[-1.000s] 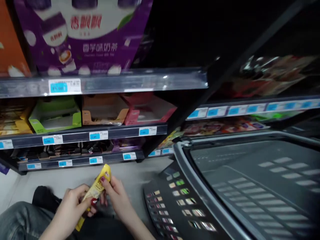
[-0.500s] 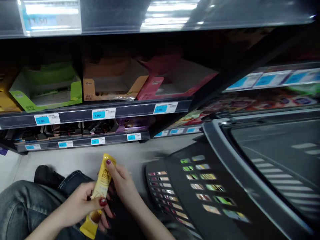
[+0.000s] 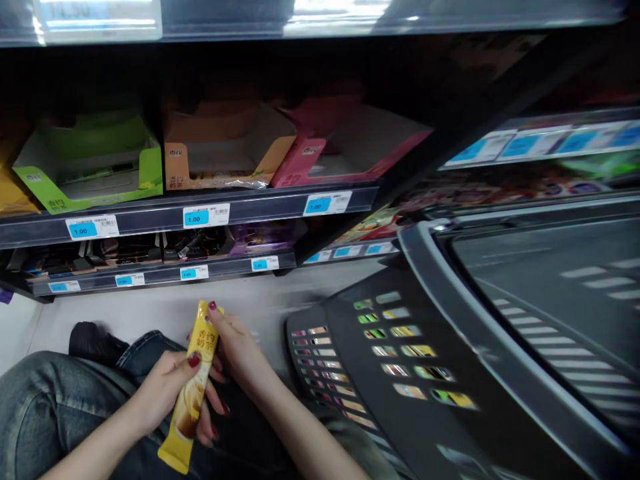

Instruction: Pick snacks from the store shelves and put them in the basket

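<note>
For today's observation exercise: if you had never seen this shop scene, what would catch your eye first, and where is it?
First, the yellow sachet at lower left, gripped by both hands: the left hand around its middle, the right hand pinching its top. Next, the dark slotted basket filling the right side. Above, on the shelf, sit the green, orange and pink display boxes over blue price tags.
</note>
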The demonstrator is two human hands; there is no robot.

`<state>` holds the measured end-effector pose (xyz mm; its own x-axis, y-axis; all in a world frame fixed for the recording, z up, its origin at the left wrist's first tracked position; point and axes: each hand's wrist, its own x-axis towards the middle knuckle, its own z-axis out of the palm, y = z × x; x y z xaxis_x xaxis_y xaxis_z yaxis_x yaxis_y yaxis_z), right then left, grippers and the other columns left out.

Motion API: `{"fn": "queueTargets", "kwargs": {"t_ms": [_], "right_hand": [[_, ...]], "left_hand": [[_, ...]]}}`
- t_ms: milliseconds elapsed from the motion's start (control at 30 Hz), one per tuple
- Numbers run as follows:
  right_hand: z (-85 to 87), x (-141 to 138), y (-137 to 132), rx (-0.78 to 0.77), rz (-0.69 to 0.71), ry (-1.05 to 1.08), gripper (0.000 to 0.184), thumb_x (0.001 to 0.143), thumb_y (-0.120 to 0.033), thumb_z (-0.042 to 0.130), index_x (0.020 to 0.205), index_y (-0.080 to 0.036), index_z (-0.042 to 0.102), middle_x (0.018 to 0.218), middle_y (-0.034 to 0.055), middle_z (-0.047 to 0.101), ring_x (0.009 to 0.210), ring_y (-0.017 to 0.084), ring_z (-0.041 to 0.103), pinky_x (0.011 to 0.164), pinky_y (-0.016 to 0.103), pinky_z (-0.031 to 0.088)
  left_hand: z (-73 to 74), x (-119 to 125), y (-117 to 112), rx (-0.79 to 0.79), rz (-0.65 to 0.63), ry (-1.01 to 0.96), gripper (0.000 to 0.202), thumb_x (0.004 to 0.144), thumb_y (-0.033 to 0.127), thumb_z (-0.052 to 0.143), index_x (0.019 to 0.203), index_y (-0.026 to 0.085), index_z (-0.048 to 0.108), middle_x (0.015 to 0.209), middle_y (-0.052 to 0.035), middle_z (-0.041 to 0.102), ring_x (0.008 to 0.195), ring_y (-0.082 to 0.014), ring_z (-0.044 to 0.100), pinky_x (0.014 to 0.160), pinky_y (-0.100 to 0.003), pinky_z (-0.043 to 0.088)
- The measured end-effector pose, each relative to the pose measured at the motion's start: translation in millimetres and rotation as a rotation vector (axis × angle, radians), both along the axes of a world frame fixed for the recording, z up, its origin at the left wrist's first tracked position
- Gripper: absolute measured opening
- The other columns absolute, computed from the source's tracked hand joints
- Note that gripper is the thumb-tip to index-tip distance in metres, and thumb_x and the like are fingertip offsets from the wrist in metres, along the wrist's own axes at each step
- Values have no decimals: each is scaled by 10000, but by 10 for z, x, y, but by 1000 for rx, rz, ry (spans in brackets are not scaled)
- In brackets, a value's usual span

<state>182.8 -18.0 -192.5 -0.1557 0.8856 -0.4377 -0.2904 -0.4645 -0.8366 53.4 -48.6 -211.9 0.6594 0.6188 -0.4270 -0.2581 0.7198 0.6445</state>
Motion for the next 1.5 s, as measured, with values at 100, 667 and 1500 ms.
{"fn": "queueTargets", "kwargs": {"t_ms": [100,667,1500], "right_hand": [[61,43,8,75,-70,-128,597,630,-714,521,512,-130,563,303,-39,408,244,59,321,269,174,188],[290,341,9,301,-128,309,416,690,-569,644,653,-162,569,616,-33,497,342,24,357,341,158,243],[269,304,48,304,-316,-277,221,622,-334,673,717,-138,633,547,-13,522,463,80,388,407,188,312]], "left_hand": [[23,-19,-11,31,-104,39,368,747,417,627,890,85,558,598,-77,686,409,-170,632,364,-204,488],[129,-208,55,-115,-141,-143,362,788,460,560,803,99,567,503,21,498,319,-49,448,275,-118,348],[204,-77,-18,91,-162,201,241,792,303,589,965,146,532,825,-65,665,625,-203,681,471,-262,543]]}}
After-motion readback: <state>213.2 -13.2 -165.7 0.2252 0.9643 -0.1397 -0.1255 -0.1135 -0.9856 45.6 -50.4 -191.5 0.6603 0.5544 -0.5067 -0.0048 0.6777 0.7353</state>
